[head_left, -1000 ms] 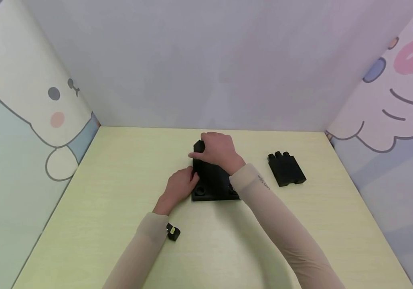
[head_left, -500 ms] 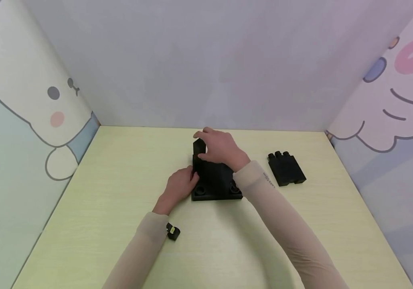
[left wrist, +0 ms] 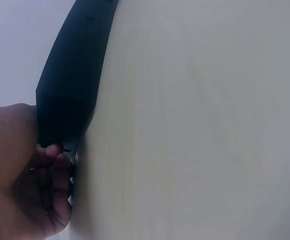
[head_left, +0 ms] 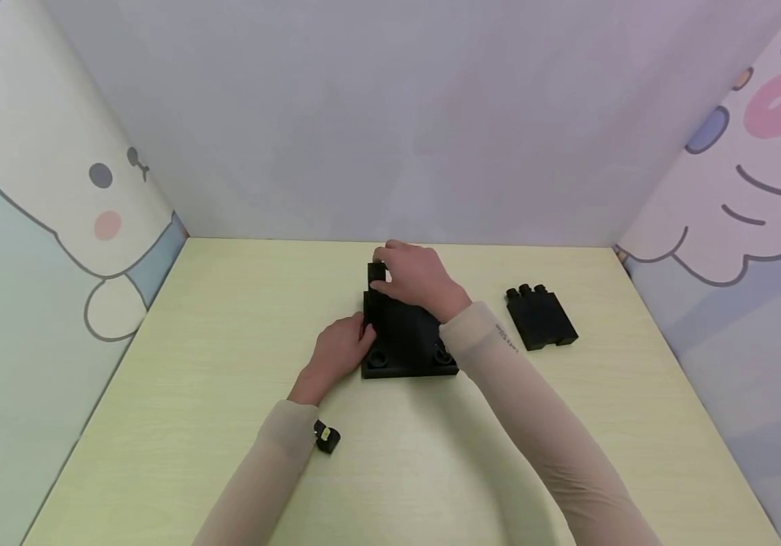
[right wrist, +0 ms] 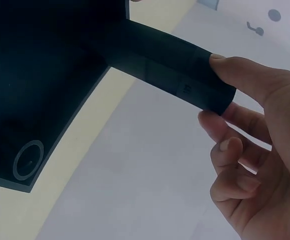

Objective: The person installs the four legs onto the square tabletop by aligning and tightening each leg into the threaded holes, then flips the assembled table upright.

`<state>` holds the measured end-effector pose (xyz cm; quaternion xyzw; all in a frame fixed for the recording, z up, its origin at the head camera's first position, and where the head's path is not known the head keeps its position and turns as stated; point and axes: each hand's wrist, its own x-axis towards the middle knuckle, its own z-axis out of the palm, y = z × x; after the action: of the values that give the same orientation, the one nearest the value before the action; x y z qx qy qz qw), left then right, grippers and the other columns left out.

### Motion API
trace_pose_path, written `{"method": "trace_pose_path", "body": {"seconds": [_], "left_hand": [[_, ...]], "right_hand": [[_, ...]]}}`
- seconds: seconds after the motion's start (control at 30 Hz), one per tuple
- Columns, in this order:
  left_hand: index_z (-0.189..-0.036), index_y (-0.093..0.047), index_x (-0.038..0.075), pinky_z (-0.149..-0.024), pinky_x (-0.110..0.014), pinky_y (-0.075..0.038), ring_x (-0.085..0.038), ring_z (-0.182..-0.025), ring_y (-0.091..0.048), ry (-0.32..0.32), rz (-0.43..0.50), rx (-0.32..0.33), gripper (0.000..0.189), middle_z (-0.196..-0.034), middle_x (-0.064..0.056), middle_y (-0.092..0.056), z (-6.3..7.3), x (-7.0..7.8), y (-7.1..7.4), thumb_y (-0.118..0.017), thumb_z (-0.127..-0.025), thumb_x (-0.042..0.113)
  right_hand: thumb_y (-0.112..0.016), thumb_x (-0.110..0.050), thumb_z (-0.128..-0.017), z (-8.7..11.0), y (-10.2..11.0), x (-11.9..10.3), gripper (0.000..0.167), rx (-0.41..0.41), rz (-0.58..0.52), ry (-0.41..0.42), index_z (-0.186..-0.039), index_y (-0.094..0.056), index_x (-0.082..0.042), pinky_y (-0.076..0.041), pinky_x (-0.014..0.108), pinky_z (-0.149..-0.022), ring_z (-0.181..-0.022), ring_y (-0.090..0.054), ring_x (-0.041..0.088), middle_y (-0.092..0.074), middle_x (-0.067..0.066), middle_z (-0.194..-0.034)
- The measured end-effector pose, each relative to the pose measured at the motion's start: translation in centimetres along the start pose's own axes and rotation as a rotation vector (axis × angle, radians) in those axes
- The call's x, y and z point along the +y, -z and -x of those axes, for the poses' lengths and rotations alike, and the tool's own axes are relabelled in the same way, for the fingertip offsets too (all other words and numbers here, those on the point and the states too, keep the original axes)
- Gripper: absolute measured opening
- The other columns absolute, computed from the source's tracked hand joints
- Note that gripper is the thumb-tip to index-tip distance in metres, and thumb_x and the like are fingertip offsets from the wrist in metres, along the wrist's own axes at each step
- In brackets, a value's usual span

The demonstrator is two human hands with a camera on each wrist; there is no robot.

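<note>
A black plastic base point(head_left: 407, 369) with round sockets at its front corners stands mid-table, a sloping black body rising from it. At its left rear a narrow black post point(head_left: 376, 274) stands up; it looks like a bar with raised markings in the right wrist view. My right hand point(head_left: 425, 280) pinches the post's top end between thumb and fingers, the other fingers curled. Low on the left side of the base, my left hand point(head_left: 337, 347) grips its edge, thumb toward the front. In the left wrist view, the curled fingers point(left wrist: 60, 187) lie under the black part point(left wrist: 70, 75).
To the right, a flat black piece point(head_left: 542, 320) with three pegs lies on the pale wooden table point(head_left: 227, 318). Beside the left cuff sits a small black block point(head_left: 327, 437) with a yellow mark. A grey wall point(head_left: 390, 152) closes off the back, with cartoon-printed side walls.
My right hand loosened its fingers around the post's top half a second ago and now pinches it again. The post has turned slightly. My left hand has stayed put.
</note>
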<state>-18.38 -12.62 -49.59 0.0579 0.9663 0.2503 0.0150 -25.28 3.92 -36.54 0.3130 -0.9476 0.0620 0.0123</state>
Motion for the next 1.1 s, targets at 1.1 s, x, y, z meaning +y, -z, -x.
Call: {"method": "trace_pose_path", "body": {"seconds": [1.1], "left_hand": [[-0.082, -0.051, 0.011, -0.052, -0.029, -0.03, -0.017, -0.058, -0.046, 0.006, -0.003, 0.004, 0.028, -0.065, -0.002, -0.046, -0.1, -0.1, -0.1, -0.047, -0.103, 0.029]], "right_hand": [[-0.067, -0.029, -0.098, -0.1, -0.1, 0.0, 0.046, -0.074, 0.011, 0.044, -0.142, -0.056, -0.022, -0.051, 0.036, -0.066, -0.088, -0.066, 0.018, -0.062, 0.001, -0.125]]}}
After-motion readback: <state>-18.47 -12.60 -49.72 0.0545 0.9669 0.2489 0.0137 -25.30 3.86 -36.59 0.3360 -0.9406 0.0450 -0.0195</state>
